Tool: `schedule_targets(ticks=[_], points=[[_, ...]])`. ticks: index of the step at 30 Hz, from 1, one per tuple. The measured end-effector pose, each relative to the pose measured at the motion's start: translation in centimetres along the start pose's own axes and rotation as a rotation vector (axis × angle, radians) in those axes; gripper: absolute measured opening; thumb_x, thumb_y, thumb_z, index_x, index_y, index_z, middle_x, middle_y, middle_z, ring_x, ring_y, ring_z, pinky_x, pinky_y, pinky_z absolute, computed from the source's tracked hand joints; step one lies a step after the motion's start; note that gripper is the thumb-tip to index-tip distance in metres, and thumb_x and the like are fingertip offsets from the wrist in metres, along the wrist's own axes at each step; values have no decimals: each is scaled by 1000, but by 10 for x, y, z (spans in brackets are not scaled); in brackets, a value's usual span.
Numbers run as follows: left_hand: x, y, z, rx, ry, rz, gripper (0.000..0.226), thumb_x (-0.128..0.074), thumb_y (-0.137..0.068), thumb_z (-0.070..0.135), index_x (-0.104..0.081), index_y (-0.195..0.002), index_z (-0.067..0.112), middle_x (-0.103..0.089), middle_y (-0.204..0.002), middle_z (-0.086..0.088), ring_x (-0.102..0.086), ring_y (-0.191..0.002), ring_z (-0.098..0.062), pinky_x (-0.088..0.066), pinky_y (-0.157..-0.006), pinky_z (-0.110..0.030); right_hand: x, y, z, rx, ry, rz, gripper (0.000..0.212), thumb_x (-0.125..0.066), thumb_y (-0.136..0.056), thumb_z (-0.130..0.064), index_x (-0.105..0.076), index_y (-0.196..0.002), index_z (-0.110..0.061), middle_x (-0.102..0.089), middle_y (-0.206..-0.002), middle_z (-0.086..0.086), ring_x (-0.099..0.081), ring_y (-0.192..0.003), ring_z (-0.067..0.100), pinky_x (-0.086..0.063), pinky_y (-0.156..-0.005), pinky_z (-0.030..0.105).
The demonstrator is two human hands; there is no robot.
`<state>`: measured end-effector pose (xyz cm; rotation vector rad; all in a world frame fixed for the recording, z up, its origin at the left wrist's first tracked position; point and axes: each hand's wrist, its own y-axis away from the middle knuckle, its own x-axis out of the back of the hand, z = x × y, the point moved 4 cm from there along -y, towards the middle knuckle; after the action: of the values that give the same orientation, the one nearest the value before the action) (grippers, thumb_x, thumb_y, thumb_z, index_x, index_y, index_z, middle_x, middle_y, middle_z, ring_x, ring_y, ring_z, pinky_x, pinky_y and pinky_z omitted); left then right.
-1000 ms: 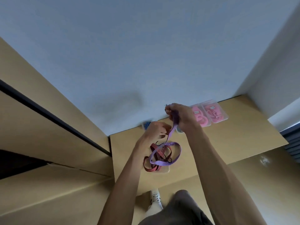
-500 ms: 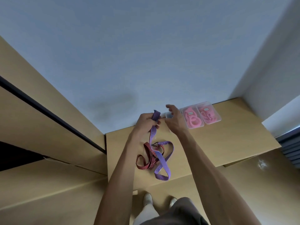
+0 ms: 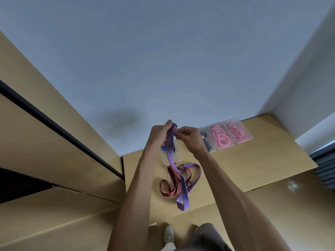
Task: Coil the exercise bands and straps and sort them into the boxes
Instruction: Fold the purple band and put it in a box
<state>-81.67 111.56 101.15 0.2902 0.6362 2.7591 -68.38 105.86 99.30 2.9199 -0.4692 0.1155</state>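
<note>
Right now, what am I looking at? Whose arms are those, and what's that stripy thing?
There is no machine here. A person wears a camera on their head, so you look down along their own two arms at a wooden table.

The left hand and the right hand are raised together and both pinch the top end of a purple strap. The rest of it hangs down to the table, where it lies looped and tangled with a red strap.

At the back stand clear boxes. Two pink boxes hold pink bands. Beside them is a box of dark things, too small to tell. Behind the purple strap sits a box with something blue inside.

Down below you see the person's shoe.
</note>
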Motion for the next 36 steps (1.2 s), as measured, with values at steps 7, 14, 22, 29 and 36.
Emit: schedule_targets(ticks=[7,14,22,29,36], points=[[36,-6,2,58,106,-29,9,-64,-80,7,-70,-76,1,-71,-70,-10,-69,-61,-22,-56,-56,-28,-30,-1,0,-20,74,155,19,-72,-85,-28,-68,-102,-23,-72,-98,-7,-69,-89,6,-51,-77,27],[62,-29,-10,-202,25,240,8,-65,-83,4,-72,-80,7,-74,-83,-13,-72,-83,-32,-62,-74,-45,-73,18,11,-255,18,-256,52,-80,-80,-30,-57,-123,-13,-76,-91,9,-71,-76,16,-53,-73,27],[58,-9,9,-672,-579,231,22,-53,-92,-4,-75,-93,-2,-75,-85,-15,-70,-79,-27,-55,-74,-32,-44,20,-45,149,553,134,30,-63,-76,3,-71,-102,-11,-68,-86,1,-57,-73,12,-40,-60,8],[42,19,21,-708,-623,-153,37,-51,-88,-2,-77,-83,23,-68,-68,13,-53,-62,-1,-36,-59,-8,-9,28,-84,227,460,-52,19,-67,-84,-2,-78,-98,-8,-72,-92,-3,-61,-76,-5,-44,-71,11],[17,46,44,-564,-192,-250,14,-55,-90,16,-68,-89,20,-72,-82,3,-71,-69,-17,-49,-59,-19,19,32,-61,20,-132,-106,18,-57,-99,-15,-71,-89,-9,-65,-80,2,-59,-77,12,-53,-66,24]])
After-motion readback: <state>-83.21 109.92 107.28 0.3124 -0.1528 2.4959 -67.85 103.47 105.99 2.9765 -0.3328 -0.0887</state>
